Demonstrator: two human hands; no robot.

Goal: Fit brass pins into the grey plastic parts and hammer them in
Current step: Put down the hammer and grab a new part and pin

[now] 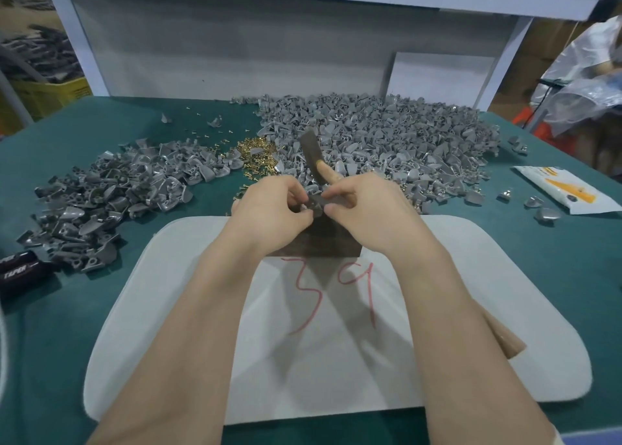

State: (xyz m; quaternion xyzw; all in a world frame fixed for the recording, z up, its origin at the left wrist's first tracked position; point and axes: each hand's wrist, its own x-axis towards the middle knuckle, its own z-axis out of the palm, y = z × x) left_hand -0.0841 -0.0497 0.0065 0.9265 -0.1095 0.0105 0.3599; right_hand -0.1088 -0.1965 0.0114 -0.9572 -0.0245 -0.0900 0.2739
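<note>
Part (pixel 315 206) at far edge of pad (pixel 151 310)

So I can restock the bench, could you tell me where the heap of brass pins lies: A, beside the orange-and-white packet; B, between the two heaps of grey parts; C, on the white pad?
B: the brass pins lie between the left grey heap and the right grey heap.

A block (pixel 323 242) sits at the far edge of the pad (pixel 168 293). Behind it, pins (pixel 255 155) lie between the left heap (pixel 101 202) and right heap (pixel 387 134) of parts; a packet (pixel 565 192) lies far right.
</note>
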